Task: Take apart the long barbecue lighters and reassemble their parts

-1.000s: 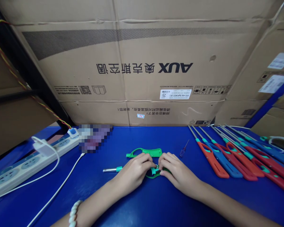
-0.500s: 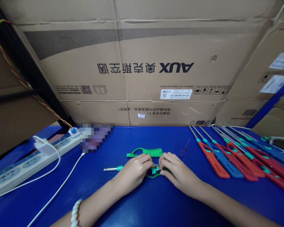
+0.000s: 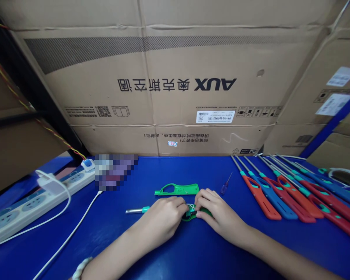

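Note:
A green gas lighter (image 3: 189, 218), its case opened, lies under both hands on the blue table, its metal tube (image 3: 134, 211) pointing left. My left hand (image 3: 167, 216) is closed over its front part, the fingertips at the teal piece. From the other side my right hand (image 3: 217, 214) pinches at the rear of the lighter, beside a small black part and a thin white wire (image 3: 190, 206). The fingers hide much of the inside. Just beyond the hands rests the other green case half (image 3: 177, 189), with a small thin piece on it.
A small screwdriver (image 3: 226, 186) lies to the right. Farther right, several long lighters (image 3: 261, 199) in orange, blue and red lie side by side. At the left are a white power strip (image 3: 32, 206) and a cable (image 3: 72, 233). A cardboard wall (image 3: 175, 54) stands behind the table.
The view has shifted slightly. My left fingers have drawn a little back from the green case half, showing more of it. Both hands stay at the lighter.

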A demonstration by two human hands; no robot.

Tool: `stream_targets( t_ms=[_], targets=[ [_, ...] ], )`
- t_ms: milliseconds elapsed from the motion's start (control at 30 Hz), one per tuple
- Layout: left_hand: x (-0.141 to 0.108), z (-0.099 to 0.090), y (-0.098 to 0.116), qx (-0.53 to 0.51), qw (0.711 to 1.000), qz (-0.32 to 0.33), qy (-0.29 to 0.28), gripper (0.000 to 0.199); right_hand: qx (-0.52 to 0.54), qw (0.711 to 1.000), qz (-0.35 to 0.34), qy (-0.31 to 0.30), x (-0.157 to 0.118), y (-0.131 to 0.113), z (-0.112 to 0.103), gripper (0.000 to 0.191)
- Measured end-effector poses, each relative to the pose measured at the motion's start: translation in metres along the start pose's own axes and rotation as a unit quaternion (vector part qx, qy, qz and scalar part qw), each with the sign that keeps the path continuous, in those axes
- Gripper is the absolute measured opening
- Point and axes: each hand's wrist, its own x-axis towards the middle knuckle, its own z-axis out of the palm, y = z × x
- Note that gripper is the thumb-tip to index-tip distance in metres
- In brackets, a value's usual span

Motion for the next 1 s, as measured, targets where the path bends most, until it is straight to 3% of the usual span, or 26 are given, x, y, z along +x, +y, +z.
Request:
stream_targets(
  t_ms=[133,300,500,667,867,1000],
  targets=[
    [0.001,0.001,0.009,0.074,0.997,0.014,-0.014,0.019,0.021,1.000,0.005,0.014,0.000,0.002,0.003,0.016],
    [0.003,0.014,0.009,0.132,0.990,0.023,0.035,0.015,0.032,0.999,0.006,0.018,0.000,0.006,0.005,0.017],
    [0.003,0.022,0.009,0.140,0.987,0.012,0.080,0.015,0.014,1.000,-0.003,0.015,0.000,0.003,0.004,0.018],
    [0.004,0.022,0.012,0.151,0.985,0.006,0.083,0.020,-0.034,0.999,-0.018,0.011,-0.001,0.002,0.004,0.012],
    [0.004,0.021,0.013,0.182,0.980,0.037,0.070,0.020,-0.115,0.989,-0.090,-0.012,-0.002,-0.003,-0.005,0.013],
    [0.002,0.020,0.014,0.190,0.979,0.046,0.049,0.016,-0.200,0.968,-0.149,-0.028,-0.006,-0.004,-0.006,0.020]
  ],
)
